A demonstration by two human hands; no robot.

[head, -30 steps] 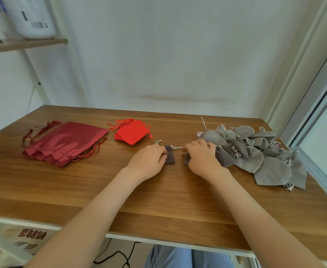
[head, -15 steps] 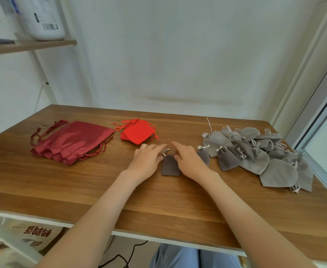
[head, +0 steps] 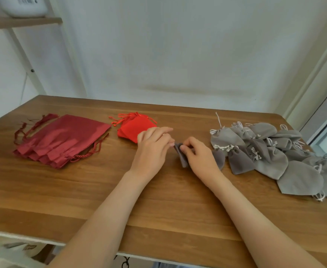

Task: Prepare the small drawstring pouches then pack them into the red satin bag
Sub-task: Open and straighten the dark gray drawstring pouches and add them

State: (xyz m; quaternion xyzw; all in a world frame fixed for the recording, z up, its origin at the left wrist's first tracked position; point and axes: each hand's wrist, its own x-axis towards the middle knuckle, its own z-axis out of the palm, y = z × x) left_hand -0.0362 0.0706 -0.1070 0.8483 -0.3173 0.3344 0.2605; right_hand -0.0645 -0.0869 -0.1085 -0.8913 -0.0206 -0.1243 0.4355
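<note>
Small grey pouch (head: 182, 158), pinched on edge between my left hand (head: 152, 147) and right hand (head: 200, 156), grey pouch pile (head: 271, 157) just beside, red satin bags (head: 62, 140) far left on tabletop (head: 120, 200).

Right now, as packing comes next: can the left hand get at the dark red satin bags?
Probably yes: only bare table lies between the left hand and the dark red satin bags, though it must first release the small grey pouch.
</note>
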